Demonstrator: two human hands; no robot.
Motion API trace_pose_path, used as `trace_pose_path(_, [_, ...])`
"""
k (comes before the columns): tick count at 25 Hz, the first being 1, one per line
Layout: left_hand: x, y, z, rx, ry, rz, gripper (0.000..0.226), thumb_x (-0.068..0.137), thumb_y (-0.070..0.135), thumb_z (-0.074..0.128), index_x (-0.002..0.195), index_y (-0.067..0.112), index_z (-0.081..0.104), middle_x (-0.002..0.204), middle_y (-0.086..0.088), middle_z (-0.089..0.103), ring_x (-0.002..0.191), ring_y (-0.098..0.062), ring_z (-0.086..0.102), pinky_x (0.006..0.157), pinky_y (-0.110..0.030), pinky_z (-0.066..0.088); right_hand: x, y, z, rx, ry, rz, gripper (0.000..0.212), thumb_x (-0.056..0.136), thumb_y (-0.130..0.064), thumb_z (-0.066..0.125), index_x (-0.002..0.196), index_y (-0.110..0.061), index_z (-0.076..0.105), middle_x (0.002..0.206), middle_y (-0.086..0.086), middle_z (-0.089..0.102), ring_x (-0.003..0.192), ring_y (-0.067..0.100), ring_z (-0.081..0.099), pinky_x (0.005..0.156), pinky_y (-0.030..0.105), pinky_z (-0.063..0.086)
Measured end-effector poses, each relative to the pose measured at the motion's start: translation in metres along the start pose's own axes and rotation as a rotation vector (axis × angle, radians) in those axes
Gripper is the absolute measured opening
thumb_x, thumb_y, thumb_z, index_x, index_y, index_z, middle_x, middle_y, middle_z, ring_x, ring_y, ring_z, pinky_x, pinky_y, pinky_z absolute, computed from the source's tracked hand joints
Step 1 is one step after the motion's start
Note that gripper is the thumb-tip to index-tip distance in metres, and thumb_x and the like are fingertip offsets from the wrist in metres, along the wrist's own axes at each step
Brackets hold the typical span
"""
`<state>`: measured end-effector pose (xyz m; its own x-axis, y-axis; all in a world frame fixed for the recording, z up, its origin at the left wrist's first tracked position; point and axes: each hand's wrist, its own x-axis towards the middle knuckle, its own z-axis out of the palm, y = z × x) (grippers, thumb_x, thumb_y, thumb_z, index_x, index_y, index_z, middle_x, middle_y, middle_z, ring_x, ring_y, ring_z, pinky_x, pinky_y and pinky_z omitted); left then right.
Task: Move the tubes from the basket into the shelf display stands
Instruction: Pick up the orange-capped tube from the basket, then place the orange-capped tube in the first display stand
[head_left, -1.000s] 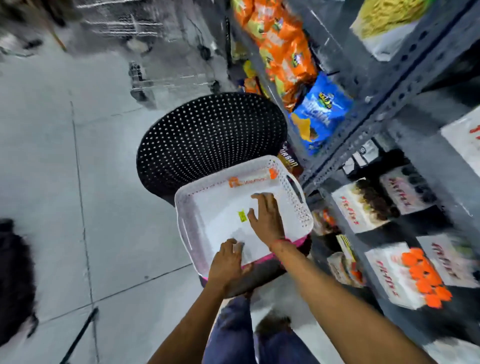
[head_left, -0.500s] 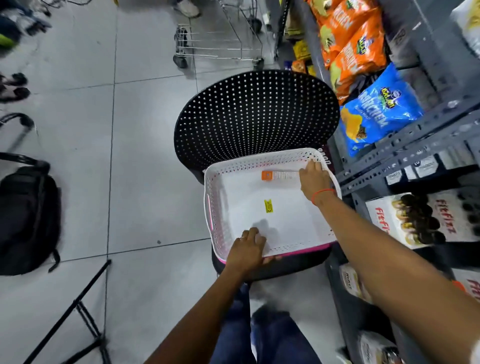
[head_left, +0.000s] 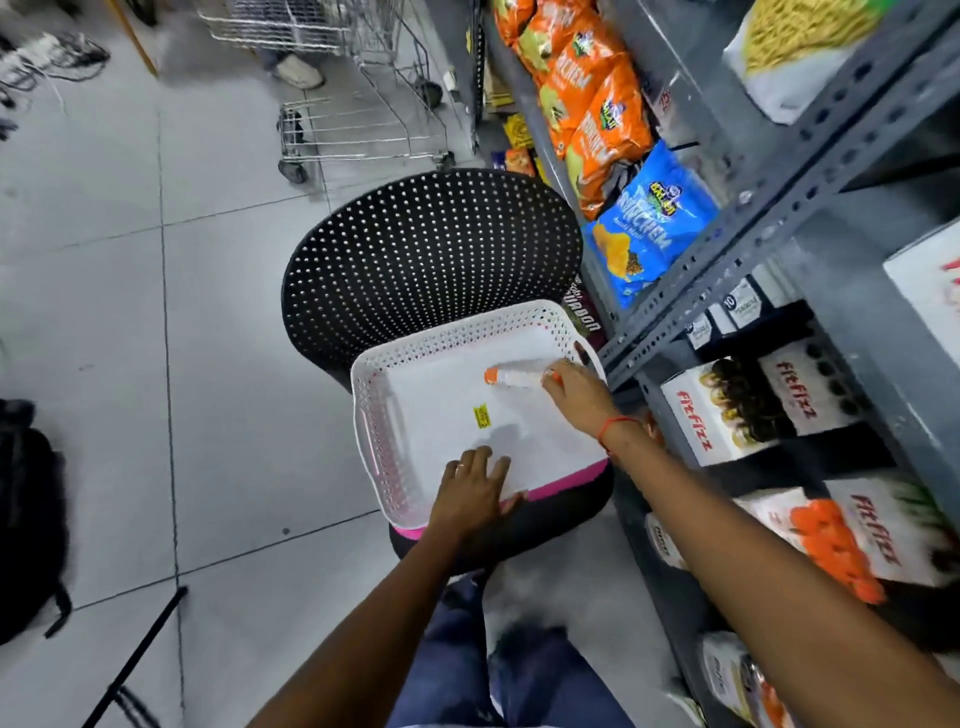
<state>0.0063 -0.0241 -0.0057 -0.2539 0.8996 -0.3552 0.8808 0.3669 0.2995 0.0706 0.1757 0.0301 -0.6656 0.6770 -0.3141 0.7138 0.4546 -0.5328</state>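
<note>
Orange-capped tube (head_left: 511, 377) near basket (head_left: 364, 415) far rim

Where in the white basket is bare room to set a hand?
The white basket is bare from its left wall to the yellow sticker, and beyond it to the far wall. Crowded: far right corner, where the right hand meets the tube, and the near rim under the left hand.
</note>
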Motion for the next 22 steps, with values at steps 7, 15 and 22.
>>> trace_pose_path(7, [0.05, 0.093, -0.051, 0.095, 0.209, 0.282, 0.044, 0.083, 0.046, 0.04, 0.102, 0.012, 0.059, 0.102, -0.015, 0.063, 0.09, -0.034, 0.059, 0.07, -0.038, 0.049, -0.108, 0.003, -0.131, 0.131, 0.512, 0.078, 0.018, 0.091, -0.02, 0.056, 0.099, -0.006, 0.064, 0.096, 0.022, 0.07, 0.089, 0.035, 0.064, 0.065, 0.027, 0.037])
trace_pose_path(15, [0.053, 0.292, -0.096, 0.049, 0.453, 0.843, 0.026, 0.084, 0.035, 0.049, 0.093, 0.011, 0.057, 0.094, -0.015, 0.06, 0.088, -0.032, 0.046, 0.074, -0.041, 0.035, -0.298, 0.027, -0.279, 0.062, 1.116, 0.203, 0.041, 0.073, -0.041, 0.05, 0.079, -0.004, 0.067, 0.071, 0.012, 0.068, 0.062, 0.008, 0.049, 0.061, 0.024, 0.036])
trace_pose_path(22, [0.014, 0.428, -0.096, 0.033, 0.381, 1.147, 0.039, 0.084, 0.041, 0.042, 0.091, 0.005, 0.056, 0.094, -0.019, 0.059, 0.082, -0.036, 0.052, 0.067, -0.042, 0.045, -0.452, 0.054, -0.329, -0.043, 1.381, 0.6, 0.027, 0.074, -0.042, 0.056, 0.074, -0.017, 0.066, 0.064, 0.006, 0.062, 0.062, 0.013, 0.053, 0.057, 0.023, 0.034])
